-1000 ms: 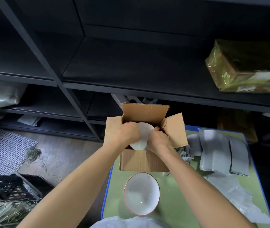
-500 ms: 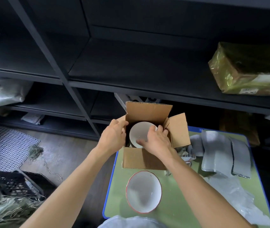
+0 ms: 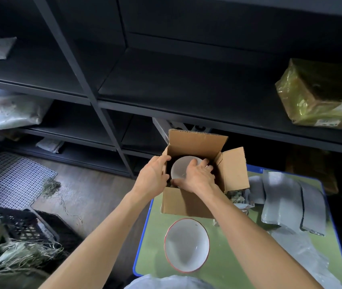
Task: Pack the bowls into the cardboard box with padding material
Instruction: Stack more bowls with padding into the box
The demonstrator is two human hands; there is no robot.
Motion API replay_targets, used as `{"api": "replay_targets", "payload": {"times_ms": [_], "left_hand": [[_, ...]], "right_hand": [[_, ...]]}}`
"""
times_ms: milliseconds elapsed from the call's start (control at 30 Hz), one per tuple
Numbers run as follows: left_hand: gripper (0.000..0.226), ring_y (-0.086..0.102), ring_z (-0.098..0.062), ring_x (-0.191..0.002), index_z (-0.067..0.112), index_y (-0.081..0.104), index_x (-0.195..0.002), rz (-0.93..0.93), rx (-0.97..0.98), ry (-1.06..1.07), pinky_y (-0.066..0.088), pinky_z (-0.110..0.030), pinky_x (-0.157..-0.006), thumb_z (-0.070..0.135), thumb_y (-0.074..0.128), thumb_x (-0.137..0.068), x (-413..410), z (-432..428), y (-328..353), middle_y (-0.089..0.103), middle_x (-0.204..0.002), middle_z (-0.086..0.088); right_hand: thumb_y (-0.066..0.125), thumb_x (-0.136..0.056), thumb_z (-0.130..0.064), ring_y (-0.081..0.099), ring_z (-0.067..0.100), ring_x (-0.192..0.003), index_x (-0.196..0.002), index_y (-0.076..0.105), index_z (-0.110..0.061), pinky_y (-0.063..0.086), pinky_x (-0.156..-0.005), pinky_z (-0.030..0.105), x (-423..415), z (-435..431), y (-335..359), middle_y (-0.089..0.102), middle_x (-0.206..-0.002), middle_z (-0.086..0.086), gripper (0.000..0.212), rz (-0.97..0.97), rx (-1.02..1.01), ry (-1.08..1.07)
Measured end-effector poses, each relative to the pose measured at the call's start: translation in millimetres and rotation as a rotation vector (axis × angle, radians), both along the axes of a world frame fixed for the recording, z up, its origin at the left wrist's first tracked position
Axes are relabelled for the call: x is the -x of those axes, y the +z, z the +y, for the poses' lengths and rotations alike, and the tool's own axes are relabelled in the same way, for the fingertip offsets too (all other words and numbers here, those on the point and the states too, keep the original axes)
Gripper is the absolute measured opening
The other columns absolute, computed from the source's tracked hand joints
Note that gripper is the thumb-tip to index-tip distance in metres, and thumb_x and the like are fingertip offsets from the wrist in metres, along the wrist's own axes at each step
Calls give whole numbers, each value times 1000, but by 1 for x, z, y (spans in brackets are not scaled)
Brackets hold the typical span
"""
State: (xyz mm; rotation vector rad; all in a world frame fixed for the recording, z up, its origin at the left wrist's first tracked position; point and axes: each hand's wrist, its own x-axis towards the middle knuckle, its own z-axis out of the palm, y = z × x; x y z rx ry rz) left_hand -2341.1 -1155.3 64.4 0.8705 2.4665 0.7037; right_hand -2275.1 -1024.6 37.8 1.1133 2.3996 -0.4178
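An open cardboard box point(image 3: 183, 202) stands at the far left of a small green table point(image 3: 157, 243). A white bowl point(image 3: 179, 168) sits inside the box. My right hand point(image 3: 197, 176) reaches into the box, thumb and fingers curled round the bowl's rim. My left hand point(image 3: 152, 176) grips the box's left wall, with the thumb inside. A second white bowl with a red rim point(image 3: 186, 245) lies on the table in front of the box. Grey padding sheets point(image 3: 280, 197) lie to the right.
Clear plastic film point(image 3: 303, 255) covers the table's right front. Dark metal shelving point(image 3: 165, 90) rises behind, holding a gold-wrapped parcel point(image 3: 320, 94). On the floor at left are a white grid mat point(image 3: 13, 180), a black crate point(image 3: 26, 226) and dry straw point(image 3: 19, 257).
The bowl has gone down from the box's opening into the box. My left hand has let go of the bowl and taken the box's left wall; my right hand stays on the bowl.
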Motion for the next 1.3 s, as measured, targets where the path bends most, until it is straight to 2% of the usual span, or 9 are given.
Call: {"api": "replay_targets", "payload": {"times_ms": [400,500,567,667,767,900,1000,1067,1300], "left_hand": [[60,59,-19,-106,29,42,-146,-31,28,-4,52,-33,-93,15,65,-93,5,3,-4,56,-129,0],[59,58,-18,-103,27,39,-148,10,64,-41,50,-28,-87,16,62,-95,4,1,-3,54,-127,-3],[55,53,-21,-105,24,42,-146,107,106,-62,51,-30,-85,17,61,-95,0,0,-1,49,-126,-6],[32,44,-26,-101,12,61,-120,366,109,-119,51,-35,-66,10,65,-88,-3,5,-3,46,-111,-8],[5,47,-24,-92,11,68,-87,503,128,-216,41,-32,-58,8,67,-84,-1,20,-4,53,-93,-5],[12,51,-18,-82,21,65,-78,539,317,-311,42,-31,-66,12,62,-85,1,39,2,57,-73,3],[33,54,-17,-73,23,45,-56,479,423,-304,51,-33,-67,9,65,-79,4,51,-2,52,-59,7],[40,52,-17,-70,24,37,-53,481,460,-290,51,-34,-68,12,66,-78,5,56,-3,48,-55,8],[28,48,-20,-76,26,46,-61,565,508,-328,46,-36,-78,12,66,-75,-2,57,1,51,-62,6]], "right_hand": [[68,-67,-78,29,44,-133,-150,21,-9,43,-101,50,-2,3,3,16,-152,25,118,22,66,-31],[69,-74,-70,36,42,-129,-148,25,-9,44,-96,47,-10,5,10,25,-148,23,105,62,83,-35],[69,-85,-50,40,41,-126,-146,26,-7,44,-92,44,-18,6,16,32,-145,24,86,94,61,-22],[61,-92,-17,52,41,-118,-140,29,-1,42,-82,39,-35,7,25,47,-134,25,60,148,-11,10],[58,-94,-10,58,38,-116,-136,34,0,42,-77,37,-46,7,33,53,-131,23,49,132,-75,39],[56,-94,-2,58,35,-118,-131,45,0,47,-84,37,-49,7,36,58,-129,20,38,71,-113,30],[55,-93,1,60,34,-116,-129,50,-1,43,-75,34,-49,11,34,61,-127,19,36,57,-119,3],[57,-93,0,62,34,-114,-128,51,-2,40,-72,33,-48,14,33,62,-125,18,35,69,-108,-12],[63,-92,-4,62,33,-115,-127,46,-1,45,-75,34,-41,17,28,62,-126,19,40,122,-47,-118]]}}
